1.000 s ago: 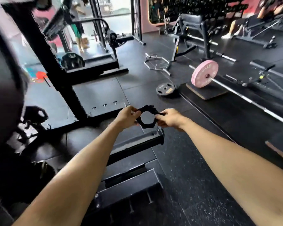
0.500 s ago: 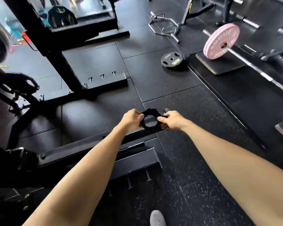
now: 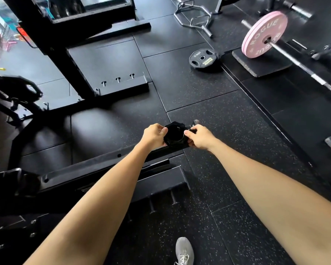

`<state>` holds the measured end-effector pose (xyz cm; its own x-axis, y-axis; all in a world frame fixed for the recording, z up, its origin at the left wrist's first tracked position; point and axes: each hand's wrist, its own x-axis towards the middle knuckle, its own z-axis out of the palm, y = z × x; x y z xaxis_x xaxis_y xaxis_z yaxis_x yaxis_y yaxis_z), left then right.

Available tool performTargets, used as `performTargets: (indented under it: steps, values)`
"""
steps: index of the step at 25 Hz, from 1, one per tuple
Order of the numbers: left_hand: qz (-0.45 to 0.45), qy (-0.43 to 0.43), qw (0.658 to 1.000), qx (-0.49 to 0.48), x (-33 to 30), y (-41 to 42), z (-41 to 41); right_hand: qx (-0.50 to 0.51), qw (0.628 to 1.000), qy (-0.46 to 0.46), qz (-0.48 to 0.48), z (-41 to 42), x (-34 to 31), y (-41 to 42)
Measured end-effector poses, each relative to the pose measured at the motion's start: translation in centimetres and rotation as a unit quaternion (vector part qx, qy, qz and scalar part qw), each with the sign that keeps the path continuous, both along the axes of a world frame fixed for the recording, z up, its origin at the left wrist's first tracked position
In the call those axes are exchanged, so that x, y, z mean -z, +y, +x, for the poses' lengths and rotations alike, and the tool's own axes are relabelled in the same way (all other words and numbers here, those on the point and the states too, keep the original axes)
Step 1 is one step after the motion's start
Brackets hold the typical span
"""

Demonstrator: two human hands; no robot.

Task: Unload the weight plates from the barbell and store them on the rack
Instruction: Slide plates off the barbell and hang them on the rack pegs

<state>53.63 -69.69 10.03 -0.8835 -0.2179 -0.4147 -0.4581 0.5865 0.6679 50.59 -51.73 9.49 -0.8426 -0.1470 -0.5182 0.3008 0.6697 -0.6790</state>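
Observation:
A black ring-shaped barbell collar point(image 3: 175, 135) is held between both hands low over the end of a black steel rack foot point(image 3: 103, 165). My left hand point(image 3: 154, 136) grips its left side and my right hand point(image 3: 200, 136) pinches its right side at the clamp lever. A barbell point(image 3: 302, 66) lies on the floor at the upper right with pink plates point(image 3: 264, 34) on its near end. A black 10 kg plate point(image 3: 203, 59) lies flat on the floor left of the pink plates.
A black rack upright and base point(image 3: 111, 87) with three short pegs stands at upper left. A chrome hex bar point(image 3: 193, 18) lies at the top. A wedge block point(image 3: 260, 66) sits under the pink plates. My grey shoe point(image 3: 183, 251) is at the bottom.
The view has tilted downward and both hands have lowered the collar toward the end of the rack foot. The grip on the collar is unchanged.

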Motion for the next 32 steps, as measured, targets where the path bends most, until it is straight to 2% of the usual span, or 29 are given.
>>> performTargets:
  steps: [2,6,12,21,27,32]
  values:
    - [-0.006,0.009,1.0,-0.01,-0.1,0.1,0.8,0.01,1.0,0.008,0.016,0.5,-0.4,0.2]
    - [-0.07,0.056,0.996,0.002,-1.1,-0.9,2.8,-0.016,0.993,0.101,0.064,2.0,-2.2,1.4]
    - [-0.083,0.092,0.992,0.026,-6.3,-1.7,9.1,-0.079,0.97,0.211,0.092,8.0,-7.5,2.2]
    - [-0.11,0.214,0.969,0.052,-14.8,-1.2,24.3,-0.094,0.953,0.283,0.061,23.6,-15.8,3.0]
    - [-0.101,0.254,0.959,0.075,-19.4,-0.5,34.2,-0.104,0.942,0.311,0.069,34.7,-21.0,4.1]
    - [-0.103,0.283,0.952,0.051,-23.0,-0.2,41.5,-0.127,0.933,0.329,0.07,41.4,-24.6,4.5]
